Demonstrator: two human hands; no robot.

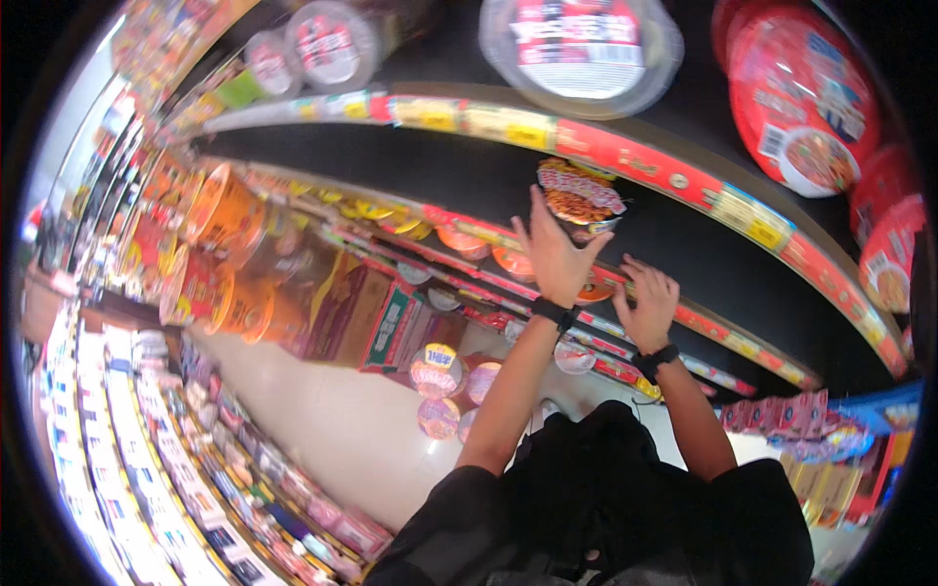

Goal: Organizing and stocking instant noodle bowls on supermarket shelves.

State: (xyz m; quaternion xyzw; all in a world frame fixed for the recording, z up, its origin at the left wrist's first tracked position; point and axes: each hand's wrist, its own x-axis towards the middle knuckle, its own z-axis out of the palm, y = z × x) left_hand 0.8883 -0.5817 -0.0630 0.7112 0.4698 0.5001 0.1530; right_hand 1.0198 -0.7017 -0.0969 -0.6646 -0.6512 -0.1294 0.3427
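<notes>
My left hand reaches onto a dark shelf and grips an instant noodle bowl from its near side, thumb to the right and fingers along the left. The bowl's lid is dark, with a picture of noodles and pink lettering. Part of its wall is hidden by my hand. My right hand is near the front edge of that shelf, fingers stretched out and nothing in them. Whether its fingertips touch the shelf cannot be told. Each wrist wears a black band.
Above, a shelf edge with red and yellow price strips carries clear-lidded tubs and red noodle bowls. Lower shelves hold more bowls. Orange tubs and cartons stand left. Several round containers stand low, over the pale floor.
</notes>
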